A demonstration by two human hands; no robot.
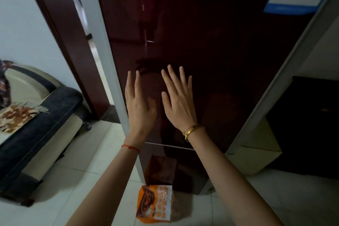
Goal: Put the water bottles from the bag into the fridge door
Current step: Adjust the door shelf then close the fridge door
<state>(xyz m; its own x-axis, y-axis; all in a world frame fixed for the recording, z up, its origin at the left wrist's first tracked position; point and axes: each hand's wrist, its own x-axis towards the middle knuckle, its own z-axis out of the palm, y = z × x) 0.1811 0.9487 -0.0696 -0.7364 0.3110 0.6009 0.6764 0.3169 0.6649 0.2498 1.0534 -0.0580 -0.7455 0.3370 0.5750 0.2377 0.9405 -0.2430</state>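
Bare arms — red string (130, 147) (left wrist), gold bangle (192, 131) right.

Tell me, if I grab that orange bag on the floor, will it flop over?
Probably a bit. The orange bag looks like thin paper with creased sides, so it may bend or crumple when grabbed. It stands upright against the fridge, so something inside may be steadying it, but its contents can't be seen.

Glossy dark-red fridge door (201, 51), mirror-smooth, I see reflections in it.
Orange printed bag (155, 203) looks crinkly paper or plastic; pale floor tiles (77, 180) shiny; dark-and-cream sofa (36, 115) soft matt cloth; gold bracelet (192, 131) polished metal.
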